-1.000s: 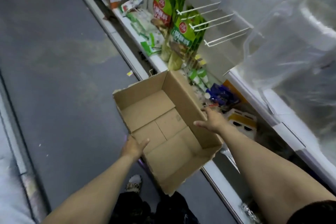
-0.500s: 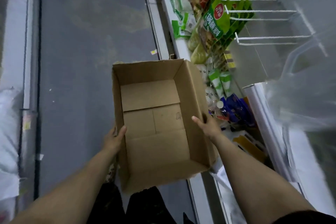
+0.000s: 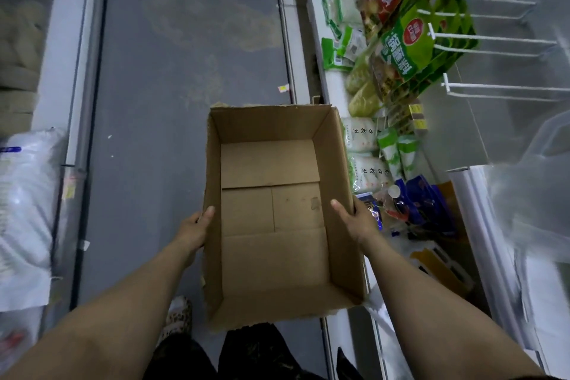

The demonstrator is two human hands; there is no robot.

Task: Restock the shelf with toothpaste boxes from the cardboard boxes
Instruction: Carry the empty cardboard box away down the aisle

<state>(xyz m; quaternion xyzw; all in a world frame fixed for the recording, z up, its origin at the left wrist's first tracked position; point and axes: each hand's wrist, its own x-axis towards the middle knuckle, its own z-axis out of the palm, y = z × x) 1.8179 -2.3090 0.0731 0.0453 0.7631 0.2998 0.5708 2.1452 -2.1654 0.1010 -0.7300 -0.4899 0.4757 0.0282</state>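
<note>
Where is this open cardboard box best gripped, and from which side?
By its two long side walls, one hand from each side, as the left hand and right hand grip the cardboard box: it is open-topped, empty, and probably too wide for one hand.

We lose fingers of the left hand (image 3: 192, 230) behind the cardboard box (image 3: 277, 256) wall; white sack (image 3: 24, 210) at left edge blurred, cropped.

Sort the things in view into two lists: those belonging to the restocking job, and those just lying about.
Job: empty box, gripped at its side walls by left hand and right hand.
Lying about: green packets, bare hooks, blue packets, white sack, paper scrap.
</note>
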